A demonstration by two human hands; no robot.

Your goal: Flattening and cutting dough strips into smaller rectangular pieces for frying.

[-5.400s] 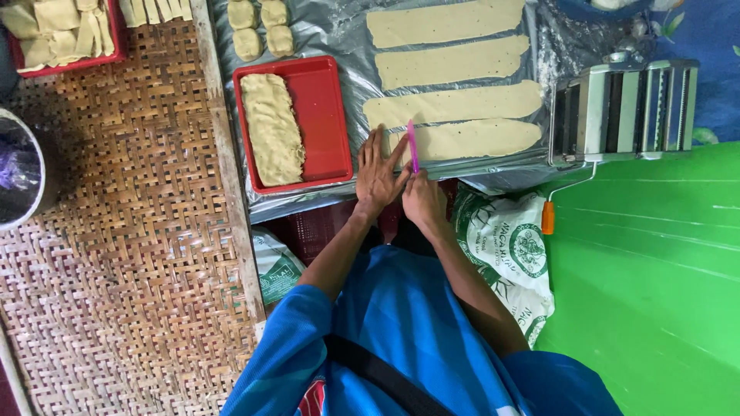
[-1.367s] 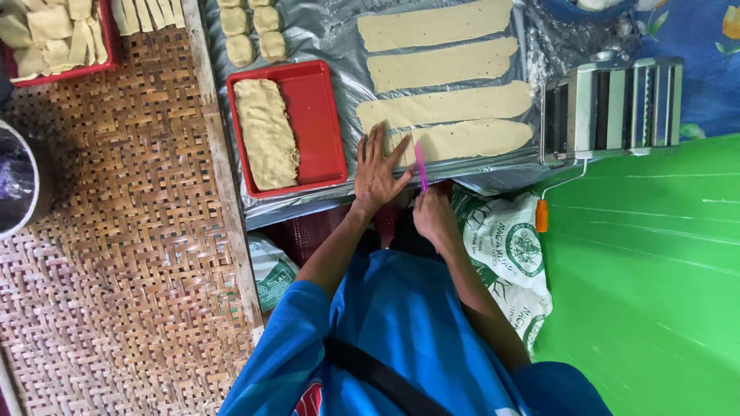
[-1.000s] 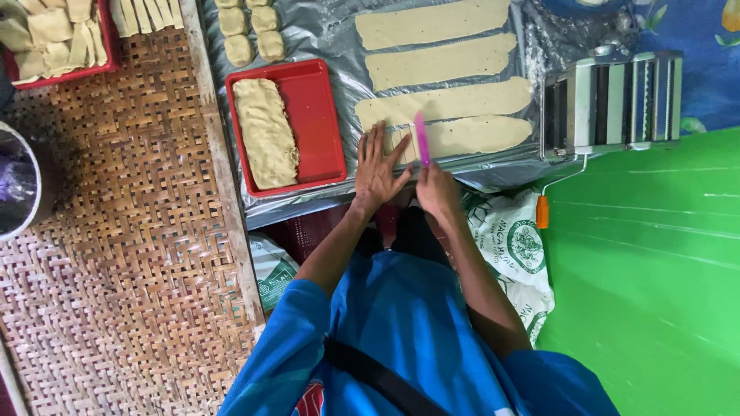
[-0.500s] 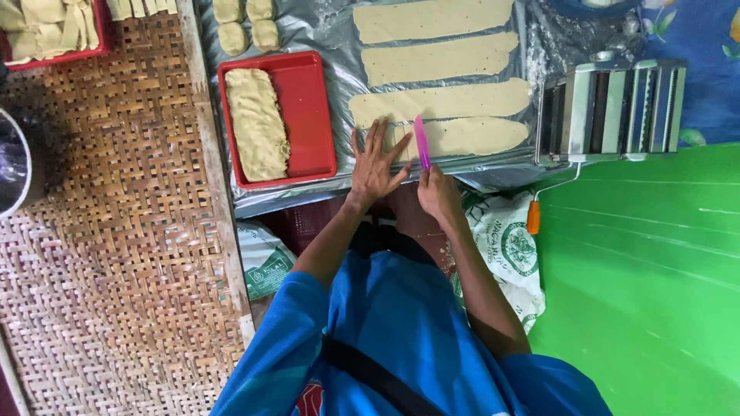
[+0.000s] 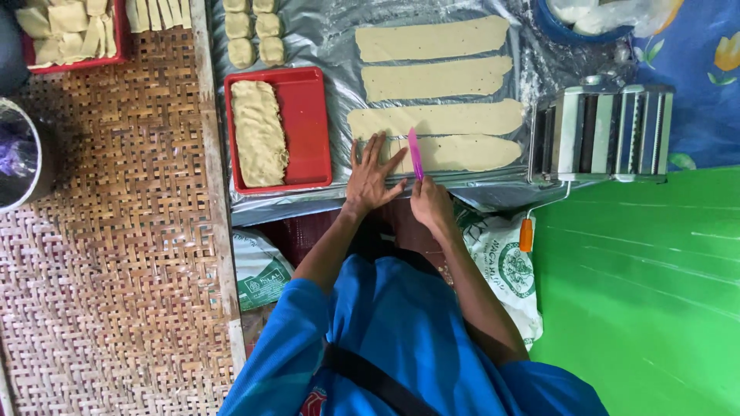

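My left hand (image 5: 371, 176) lies flat with fingers spread on the left end of the nearest dough strip (image 5: 462, 153). My right hand (image 5: 430, 202) grips a pink knife (image 5: 415, 152), its blade laid across that strip just right of my left fingers. Three more long dough strips, one of them (image 5: 435, 119), lie beyond it on the silvery plastic sheet (image 5: 339, 46) that covers the low table.
A red tray (image 5: 312, 127) with a stack of cut dough (image 5: 258, 132) sits left of my hands. Small dough pieces (image 5: 254, 35) lie behind it. A metal pasta roller (image 5: 609, 131) stands at right. Another red tray (image 5: 69, 31), a woven mat (image 5: 116, 254) and a bin (image 5: 19, 154) are at left.
The knife has gone from standing near the strip's front edge to lying across the strip. My left hand has stayed pressed on the dough; the view has shifted slightly.
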